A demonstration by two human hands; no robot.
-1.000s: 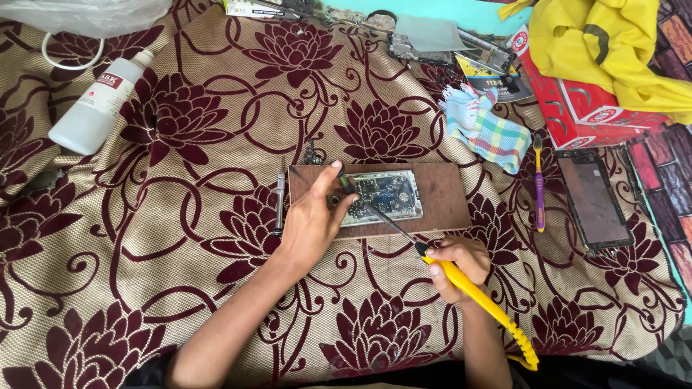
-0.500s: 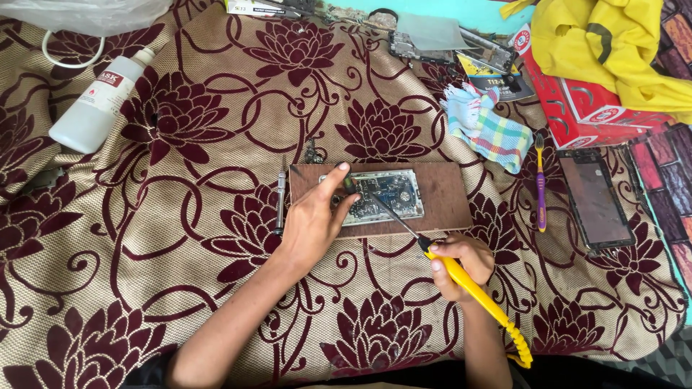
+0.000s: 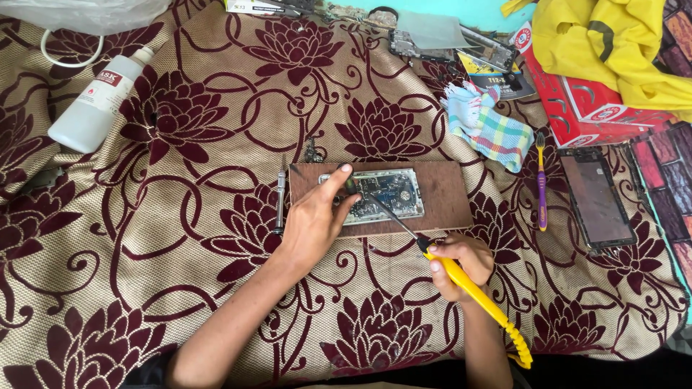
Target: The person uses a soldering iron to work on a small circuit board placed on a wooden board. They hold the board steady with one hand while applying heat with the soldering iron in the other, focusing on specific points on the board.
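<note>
Still, right hand (image 3: 461,263) gripping soldering iron (image 3: 472,292) (tip unmoved), left hand (image 3: 317,220) steadying circuit board (image 3: 382,194)

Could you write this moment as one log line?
left hand: steadying circuit board | right hand: holding yellow soldering iron, tip on board | base: wooden board

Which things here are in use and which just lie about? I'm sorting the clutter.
In use:
left hand
right hand
yellow-handled soldering iron
blue-green circuit board
brown wooden board

Lying about:
white plastic bottle
checked cloth
purple toothbrush
dark phone screen
grey screwdriver
red box
</note>
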